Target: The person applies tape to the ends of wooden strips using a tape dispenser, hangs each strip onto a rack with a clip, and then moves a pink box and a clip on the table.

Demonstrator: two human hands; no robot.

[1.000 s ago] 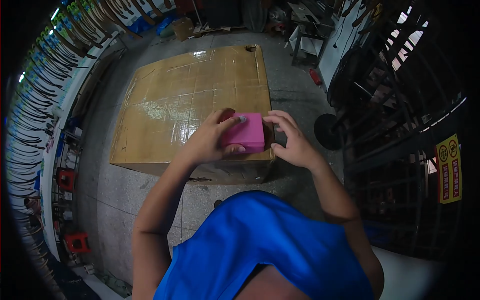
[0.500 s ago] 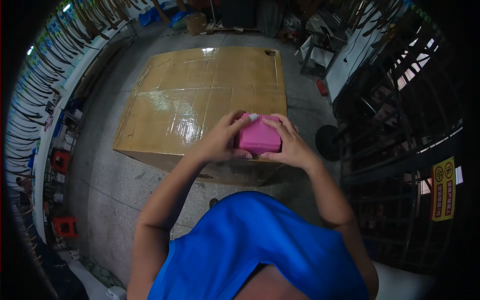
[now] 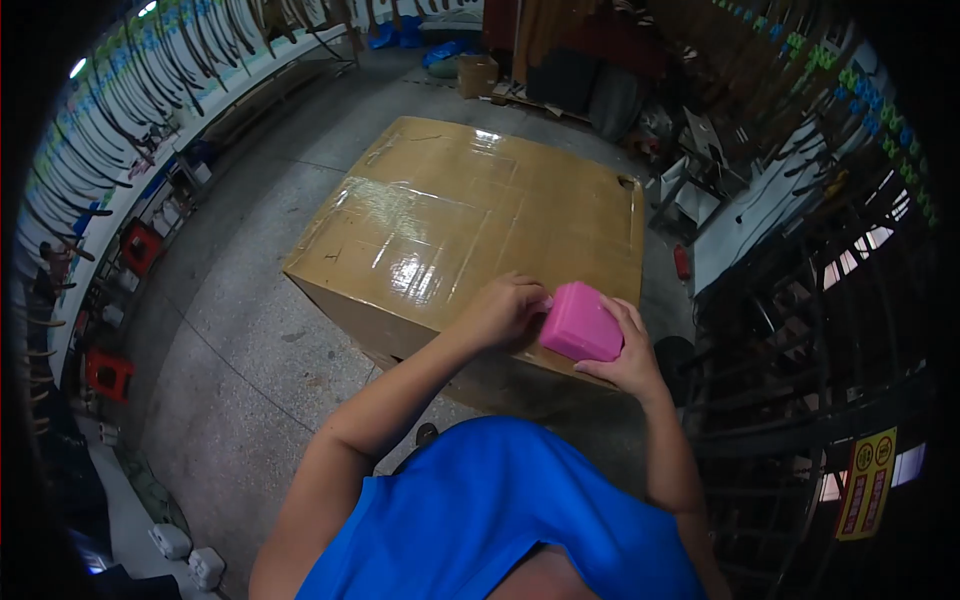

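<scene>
A bright pink plastic box [image 3: 582, 322] with rounded edges is held tilted over the near right edge of a large taped cardboard carton [image 3: 470, 215]. My right hand [image 3: 630, 355] grips its right side, thumb at the bottom and fingers behind. At the left side of the pink box, my left hand [image 3: 505, 312] is closed, its fingertips pinched on a small whitish piece [image 3: 546, 303]. I cannot make out what that piece is, or whether it is joined to the box.
Red stools [image 3: 108, 374] stand along the left wall under rows of hanging dark strips. A small carton [image 3: 477, 76] sits at the back. Dark metal bars line the right side, with a yellow and red sign [image 3: 867, 484]. A red bottle-like object [image 3: 682, 262] stands by the wall.
Both hands held the pink box before. My left hand has come off its face to the left side, fingers now pinched. The view has turned, and the box is tilted differently.
</scene>
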